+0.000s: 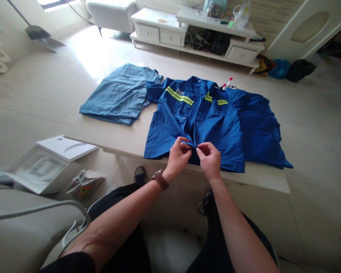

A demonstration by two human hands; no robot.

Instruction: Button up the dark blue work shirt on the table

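Note:
A short-sleeved blue work shirt point(221, 125) with yellow reflective stripes lies spread on a low white table point(108, 138), its collar at the far side. My left hand point(179, 154) pinches the lower front edge of the shirt's left-lying panel. Close beside it, my right hand point(209, 157) pinches the facing edge, so the two edges meet between my fingertips. Higher up, the front gapes apart. Whether a button sits between my fingers is too small to tell. To the left lies a folded light-blue garment point(116, 93); darker blue cloth point(260, 129) lies at the right.
Small red-capped items point(229, 81) stand behind the shirt. An open white box point(51, 163) and a plastic packet point(85, 184) are on the floor at left. Across the room are a white TV cabinet point(159, 24), bags point(299, 70) and a dustpan point(42, 36).

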